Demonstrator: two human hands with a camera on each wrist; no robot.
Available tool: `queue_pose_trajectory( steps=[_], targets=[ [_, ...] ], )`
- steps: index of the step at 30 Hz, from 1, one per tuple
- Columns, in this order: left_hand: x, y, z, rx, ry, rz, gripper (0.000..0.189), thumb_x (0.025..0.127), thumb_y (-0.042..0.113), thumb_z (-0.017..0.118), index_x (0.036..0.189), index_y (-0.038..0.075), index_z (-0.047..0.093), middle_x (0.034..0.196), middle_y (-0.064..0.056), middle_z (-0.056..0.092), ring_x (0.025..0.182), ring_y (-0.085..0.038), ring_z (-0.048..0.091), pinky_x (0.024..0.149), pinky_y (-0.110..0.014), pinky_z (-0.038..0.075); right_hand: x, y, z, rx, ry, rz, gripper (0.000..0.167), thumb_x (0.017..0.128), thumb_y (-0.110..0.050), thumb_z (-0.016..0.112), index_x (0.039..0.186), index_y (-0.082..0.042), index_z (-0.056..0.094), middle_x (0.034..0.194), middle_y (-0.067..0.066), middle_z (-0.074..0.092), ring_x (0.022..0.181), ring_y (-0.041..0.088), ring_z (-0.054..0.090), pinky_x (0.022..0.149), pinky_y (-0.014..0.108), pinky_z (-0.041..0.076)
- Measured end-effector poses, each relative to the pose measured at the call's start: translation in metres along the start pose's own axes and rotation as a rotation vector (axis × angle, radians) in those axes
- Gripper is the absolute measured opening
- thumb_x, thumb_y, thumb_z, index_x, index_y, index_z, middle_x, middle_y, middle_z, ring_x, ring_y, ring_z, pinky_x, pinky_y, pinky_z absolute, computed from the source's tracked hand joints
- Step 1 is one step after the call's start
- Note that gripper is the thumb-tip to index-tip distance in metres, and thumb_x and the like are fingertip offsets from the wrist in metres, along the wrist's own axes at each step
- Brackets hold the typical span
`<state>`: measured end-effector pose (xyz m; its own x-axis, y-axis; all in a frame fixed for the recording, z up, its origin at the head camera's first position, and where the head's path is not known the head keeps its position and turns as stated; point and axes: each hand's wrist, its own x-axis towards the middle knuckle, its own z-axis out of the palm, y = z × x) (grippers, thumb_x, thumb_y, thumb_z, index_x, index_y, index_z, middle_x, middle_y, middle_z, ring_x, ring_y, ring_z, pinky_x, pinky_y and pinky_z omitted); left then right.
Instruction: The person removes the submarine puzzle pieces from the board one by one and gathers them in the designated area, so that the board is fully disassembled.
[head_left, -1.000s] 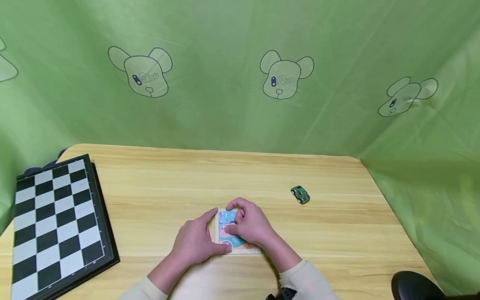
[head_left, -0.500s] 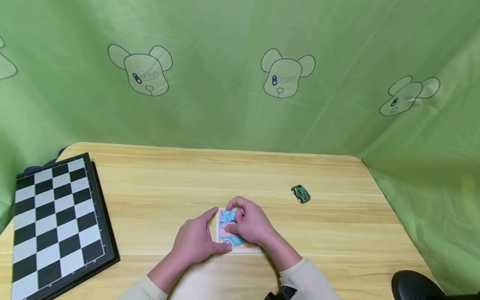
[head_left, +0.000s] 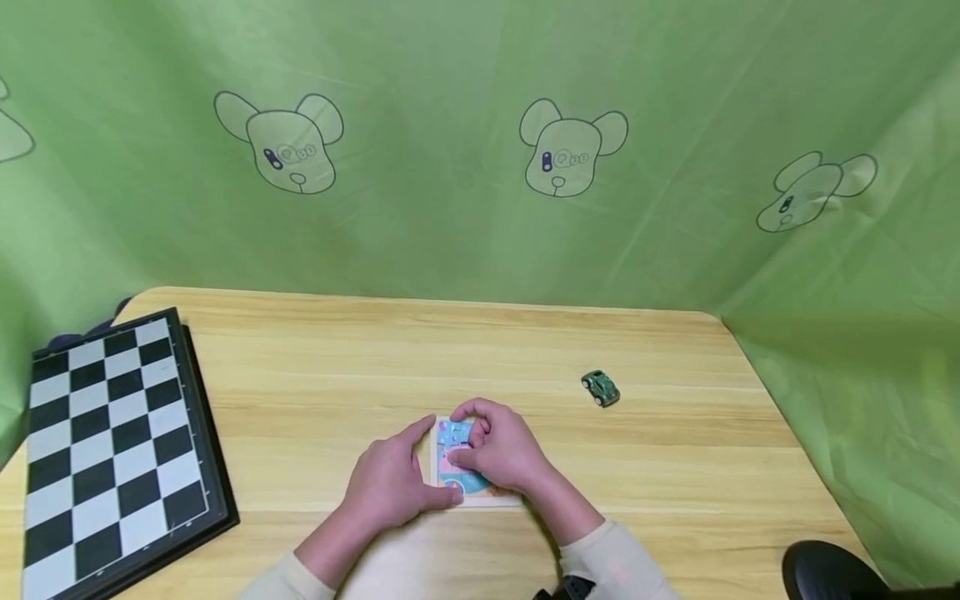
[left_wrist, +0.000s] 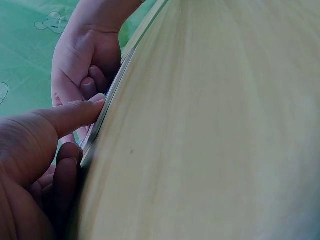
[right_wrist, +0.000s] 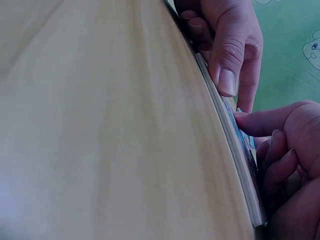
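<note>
A small square picture puzzle (head_left: 491, 502), blue and pink with a pale rim, lies flat on the wooden table in the head view. My left hand (head_left: 386, 483) holds it at the left side, thumb on the near rim and index finger at the far left corner. Over its right half bends my right hand (head_left: 506, 446), index fingertip at the far edge, thumb tip on the picture, other fingers curled. From the right wrist, the puzzle's layered edge (right_wrist: 235, 160) shows, with the right thumb (right_wrist: 267, 120) touching its top. Much of the picture is hidden beneath the right hand.
A black-and-white chessboard (head_left: 120, 450) takes up the table's left side. A small green toy car (head_left: 601, 389) stands right of and beyond the hands. A dark rounded object (head_left: 828, 571) is at the lower right. Green cloth (head_left: 450, 208) hangs behind the table.
</note>
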<state>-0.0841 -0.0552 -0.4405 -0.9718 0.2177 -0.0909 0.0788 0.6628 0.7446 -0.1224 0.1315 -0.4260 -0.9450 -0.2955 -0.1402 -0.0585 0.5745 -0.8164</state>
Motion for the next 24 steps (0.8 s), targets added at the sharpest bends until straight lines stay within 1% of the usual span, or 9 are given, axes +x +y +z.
queue_pose_trajectory(
  steps=[4,9,13,17,20,24],
  targets=[
    [-0.0003,-0.0004,0.0004,0.000,0.003,0.001,0.103,0.060,0.046,0.093,0.146,0.008,0.051,0.053,0.006,0.042,0.048,-0.011,0.037,0.045,-0.031,0.034,-0.0011,0.0006,-0.0003,0.002,-0.002,-0.024,0.034,0.079,-0.008,0.084,0.108,-0.009,0.066,0.061,-0.002,0.048,0.054,0.011,0.045,0.054,0.025,0.038],
    [0.0001,-0.0003,0.0005,-0.005,0.004,0.006,0.103,0.060,0.045,0.093,0.146,0.007,0.051,0.053,0.006,0.043,0.047,-0.011,0.038,0.045,-0.031,0.034,-0.0006,0.0015,-0.0011,-0.003,-0.012,-0.035,0.030,0.081,-0.008,0.081,0.107,-0.010,0.065,0.060,-0.004,0.048,0.052,0.009,0.045,0.052,0.024,0.037],
    [0.0002,-0.0003,0.0007,-0.003,0.003,0.009,0.103,0.060,0.046,0.093,0.146,0.007,0.051,0.053,0.006,0.044,0.047,-0.011,0.039,0.045,-0.031,0.035,-0.0004,0.0028,-0.0017,-0.005,-0.017,-0.044,0.030,0.082,-0.009,0.080,0.107,-0.013,0.065,0.060,-0.004,0.048,0.052,0.009,0.045,0.053,0.025,0.038],
    [0.0002,-0.0001,0.0006,0.001,0.004,0.007,0.103,0.061,0.046,0.093,0.146,0.007,0.051,0.052,0.006,0.042,0.047,-0.011,0.037,0.045,-0.031,0.034,-0.0005,0.0045,-0.0016,-0.002,-0.017,-0.046,0.031,0.083,-0.009,0.081,0.106,-0.016,0.062,0.061,-0.004,0.048,0.052,0.010,0.045,0.053,0.024,0.038],
    [0.0001,-0.0001,0.0005,0.007,0.005,0.008,0.103,0.061,0.046,0.093,0.146,0.007,0.051,0.052,0.006,0.041,0.047,-0.011,0.036,0.045,-0.031,0.033,-0.0006,0.0057,-0.0005,0.000,-0.005,-0.045,0.031,0.082,-0.009,0.082,0.104,-0.017,0.061,0.062,-0.004,0.048,0.052,0.010,0.045,0.052,0.024,0.038],
    [0.0003,-0.0004,0.0006,0.011,0.008,0.010,0.103,0.060,0.047,0.093,0.146,0.007,0.051,0.052,0.006,0.042,0.047,-0.011,0.037,0.045,-0.031,0.034,-0.0009,0.0055,0.0008,-0.020,0.028,-0.035,0.034,0.079,-0.011,0.084,0.102,-0.015,0.059,0.063,-0.004,0.048,0.053,0.010,0.046,0.051,0.025,0.038]
  ],
)
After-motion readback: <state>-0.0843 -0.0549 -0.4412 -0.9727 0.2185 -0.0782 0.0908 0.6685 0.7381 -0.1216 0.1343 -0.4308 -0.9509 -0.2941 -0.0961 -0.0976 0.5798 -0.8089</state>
